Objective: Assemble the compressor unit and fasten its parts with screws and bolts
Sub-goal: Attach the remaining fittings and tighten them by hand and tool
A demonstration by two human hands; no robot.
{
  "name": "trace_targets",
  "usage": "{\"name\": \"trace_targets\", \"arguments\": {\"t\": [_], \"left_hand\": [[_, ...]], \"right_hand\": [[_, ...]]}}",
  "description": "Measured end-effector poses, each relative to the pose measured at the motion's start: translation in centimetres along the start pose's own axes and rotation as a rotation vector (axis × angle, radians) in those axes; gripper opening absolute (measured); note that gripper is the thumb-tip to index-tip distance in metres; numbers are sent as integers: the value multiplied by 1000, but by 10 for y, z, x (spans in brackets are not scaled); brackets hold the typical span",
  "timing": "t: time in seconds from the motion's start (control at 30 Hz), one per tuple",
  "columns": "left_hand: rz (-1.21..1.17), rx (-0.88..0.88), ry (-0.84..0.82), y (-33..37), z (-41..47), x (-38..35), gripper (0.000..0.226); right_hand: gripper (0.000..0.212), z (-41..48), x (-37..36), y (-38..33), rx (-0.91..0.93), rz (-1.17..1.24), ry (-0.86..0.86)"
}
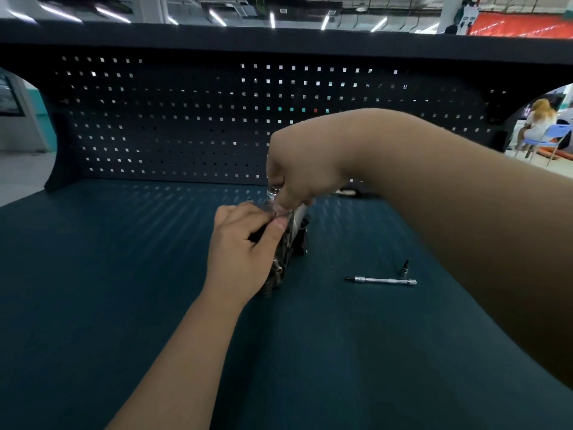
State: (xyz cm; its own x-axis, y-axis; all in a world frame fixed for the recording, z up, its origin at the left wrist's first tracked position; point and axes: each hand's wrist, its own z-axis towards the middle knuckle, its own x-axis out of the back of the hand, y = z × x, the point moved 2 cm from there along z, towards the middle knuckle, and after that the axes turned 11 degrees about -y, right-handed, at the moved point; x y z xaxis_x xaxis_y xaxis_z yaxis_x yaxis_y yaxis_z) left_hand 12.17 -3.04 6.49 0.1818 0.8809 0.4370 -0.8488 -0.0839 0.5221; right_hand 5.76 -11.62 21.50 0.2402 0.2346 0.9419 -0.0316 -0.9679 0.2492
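The dark teal worktop (124, 305) carries a silvery driver bar (381, 280) and, just beyond it, a small black bit (405, 264). At mid-worktop stands the compressor unit (297, 234), dark ribbed metal with a pale top. The left hand (242, 252) grips its side; the right hand (304, 175) pinches its top edge. Behind rises a perforated back panel (217, 119), and beyond it a lit hall.
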Motion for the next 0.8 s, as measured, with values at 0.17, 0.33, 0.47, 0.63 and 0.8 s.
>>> {"name": "trace_targets", "arguments": {"t": [0.17,0.33,0.47,0.63,0.8], "left_hand": [[2,0,-11,-4,1,0,25],[-34,52,62,-6,0,2,25],[3,140,23,-3,0,0,13],[-46,199,11,2,-3,-1,21],[-23,60,-10,9,-1,-3,23]], "right_hand": [[37,2,-3,4,78,46,67],[36,-1,-2,4,-21,111,-42],[57,2,-4,-10,-61,121,-37],[42,7,0,-23,-54,113,58],[49,6,6,-11,-129,97,-153]]}}
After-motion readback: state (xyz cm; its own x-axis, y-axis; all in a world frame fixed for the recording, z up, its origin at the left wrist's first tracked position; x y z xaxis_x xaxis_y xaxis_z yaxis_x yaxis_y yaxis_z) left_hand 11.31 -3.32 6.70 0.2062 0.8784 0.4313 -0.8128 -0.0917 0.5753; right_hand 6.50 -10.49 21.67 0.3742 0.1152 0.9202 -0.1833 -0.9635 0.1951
